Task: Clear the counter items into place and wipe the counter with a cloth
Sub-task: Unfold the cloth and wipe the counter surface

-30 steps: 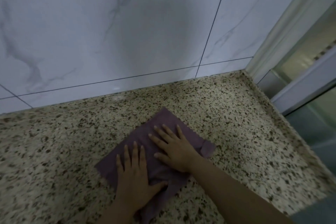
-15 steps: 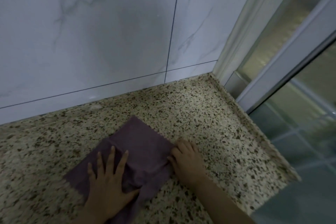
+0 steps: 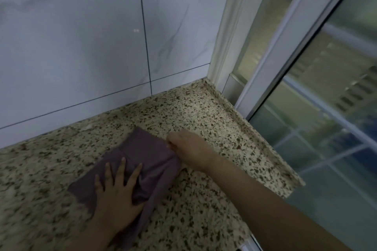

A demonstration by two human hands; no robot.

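A purple cloth [image 3: 146, 155] lies bunched on the speckled granite counter [image 3: 204, 112]. My left hand [image 3: 116, 195] presses flat on the cloth's near part, fingers spread. My right hand [image 3: 189, 149] is curled at the cloth's right edge, pinching the fabric there. The cloth's lower right part is rumpled into folds between the two hands.
A white marble-tiled wall [image 3: 81, 47] rises behind the counter. The counter's raised right edge [image 3: 255, 132] ends at a white window frame [image 3: 281, 47] with glass beyond it.
My right hand went from lying flat on the cloth to curling at its right edge and gripping it. The cloth has bunched up. The view has swung to the right.
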